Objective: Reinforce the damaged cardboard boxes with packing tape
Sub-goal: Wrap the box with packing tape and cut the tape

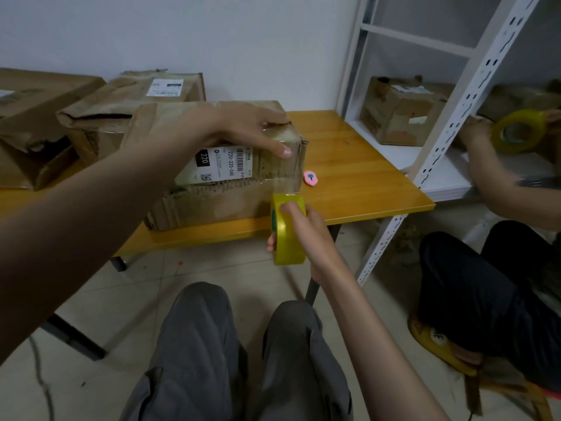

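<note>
The left hand (243,129) lies spread with straight fingers on top of a torn cardboard box (224,168) at the near edge of the table (358,165); just below it the right hand (299,229) grips a yellow tape roll (288,229), a clear strip of tape (285,177) running up to the box corner. Beyond the left hand stand more worn boxes (100,117); beside the strip lies a small pink cutter (311,178). Right of both hands rise a white shelf (455,123) and a second person's hand (476,129) beside another tape roll (519,130).
</note>
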{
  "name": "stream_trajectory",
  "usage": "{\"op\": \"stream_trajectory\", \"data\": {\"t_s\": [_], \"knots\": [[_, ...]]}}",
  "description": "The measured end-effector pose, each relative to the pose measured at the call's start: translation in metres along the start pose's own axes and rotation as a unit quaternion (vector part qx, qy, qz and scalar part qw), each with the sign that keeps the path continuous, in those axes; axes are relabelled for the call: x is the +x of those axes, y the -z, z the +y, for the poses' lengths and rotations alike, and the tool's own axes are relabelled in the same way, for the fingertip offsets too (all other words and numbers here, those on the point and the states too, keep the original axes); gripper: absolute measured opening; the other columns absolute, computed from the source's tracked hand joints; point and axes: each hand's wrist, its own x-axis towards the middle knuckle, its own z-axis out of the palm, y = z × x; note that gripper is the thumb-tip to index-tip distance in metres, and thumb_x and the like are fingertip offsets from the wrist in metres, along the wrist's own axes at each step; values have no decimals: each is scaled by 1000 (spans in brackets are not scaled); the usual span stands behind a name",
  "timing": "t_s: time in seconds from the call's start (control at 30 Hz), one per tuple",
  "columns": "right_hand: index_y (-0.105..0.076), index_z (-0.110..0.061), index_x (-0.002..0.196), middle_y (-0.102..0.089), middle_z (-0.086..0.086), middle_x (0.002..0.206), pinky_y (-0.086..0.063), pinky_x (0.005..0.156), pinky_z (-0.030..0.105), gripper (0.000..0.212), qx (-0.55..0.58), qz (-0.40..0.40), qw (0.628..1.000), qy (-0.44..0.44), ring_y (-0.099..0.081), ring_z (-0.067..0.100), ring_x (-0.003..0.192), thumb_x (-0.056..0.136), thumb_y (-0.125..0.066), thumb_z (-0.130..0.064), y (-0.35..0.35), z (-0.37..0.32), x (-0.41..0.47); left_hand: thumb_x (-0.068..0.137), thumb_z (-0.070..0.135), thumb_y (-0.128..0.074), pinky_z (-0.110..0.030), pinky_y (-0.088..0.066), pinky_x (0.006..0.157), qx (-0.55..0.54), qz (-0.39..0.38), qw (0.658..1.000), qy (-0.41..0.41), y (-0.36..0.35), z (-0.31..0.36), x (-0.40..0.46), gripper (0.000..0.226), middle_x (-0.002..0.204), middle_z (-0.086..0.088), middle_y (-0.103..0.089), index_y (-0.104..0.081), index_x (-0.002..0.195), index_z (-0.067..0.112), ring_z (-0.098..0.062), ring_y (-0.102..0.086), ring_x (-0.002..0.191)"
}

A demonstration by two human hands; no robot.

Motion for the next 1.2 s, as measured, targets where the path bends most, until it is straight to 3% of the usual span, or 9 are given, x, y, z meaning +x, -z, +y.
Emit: {"op": "stream_trajectory", "data": {"t_s": [0.17, 0.33, 0.57, 0.77, 0.9, 1.0, 1.07, 1.13, 1.2], "knots": [[-51, -6, 123, -72, 19, 76, -57, 79, 44, 31, 0, -40, 999, 21, -69, 27, 73, 101, -50, -27, -17, 17, -21, 75, 72, -68, -41, -21, 120, -18, -10, 1000, -15, 4, -4, -24, 92, 165, 9, -27, -31, 155, 45, -21, -26, 150], [-58, -14, 111, -73, 14, 76, -52, 64, 22, 13, -50, -17, 995, 84, -68, 13, 71, 103, -53, -24, -35, 36, -30, 72, 81, -60, -44, -22, 123, -15, 23, 999, -38, -8, -3, -35, 97, 164, 9, -28, -31, 155, 40, -21, -28, 150], [-61, -8, 92, -69, 15, 65, -53, 64, 31, 44, -55, 33, 998, -21, -66, 22, 59, 103, -50, -50, -39, 79, -19, 76, 73, -61, -40, -18, 124, -43, 9, 998, -43, -8, -1, -41, 95, 166, 8, -24, -29, 158, 36, -20, -24, 151], [-60, -11, 99, -71, 24, 78, -55, 65, 26, 35, -14, 4, 999, -34, -68, 24, 67, 105, -50, -44, -44, 81, -12, 74, 76, -63, -35, -21, 119, -64, 31, 997, -28, -13, 0, -44, 96, 164, 12, -29, -31, 156, 40, -19, -30, 149], [-66, -14, 104, -76, 22, 93, -57, 77, 35, 32, -3, 10, 999, -43, -72, 25, 79, 103, -55, -43, -37, 84, -9, 79, 70, -68, -27, -32, 92, -10, 166, 986, -24, -25, 8, -59, 79, 147, 5, -55, -52, 146, 33, -20, -50, 132], [-65, -16, 111, -76, 17, 99, -56, 82, 36, 38, -22, 26, 999, -36, -73, 20, 84, 100, -56, -52, -31, 84, -6, 75, 77, -64, -37, -36, 99, 78, 296, 952, -22, -45, 12, -67, 78, 134, 1, -62, -59, 136, 28, -23, -55, 123], [-56, -15, 110, -71, 7, 102, -52, 91, 39, 41, -32, 37, 998, -45, -67, 14, 86, 99, -55, -54, -27, 84, -6, 78, 70, -67, -39, -32, 100, 93, 357, 929, -35, -60, 12, -68, 72, 129, -2, -59, -60, 132, 24, -26, -53, 118], [-46, -21, 111, -55, -10, 98, -46, 81, 28, 32, -35, 37, 998, -44, -50, 1, 80, 102, -52, -51, -24, 84, -4, 77, 61, -74, -38, -31, 96, 82, 410, 907, -46, -72, 14, -69, 65, 123, -5, -57, -60, 126, 21, -27, -52, 113], [-45, -21, 116, -47, -16, 93, -38, 72, 20, 33, -41, 27, 998, -43, -44, -2, 78, 102, -51, -50, -21, 85, -1, 76, 54, -79, -38, -33, 93, 68, 444, 892, -48, -79, 18, -69, 60, 120, -6, -55, -59, 122, 20, -27, -51, 111]]}}
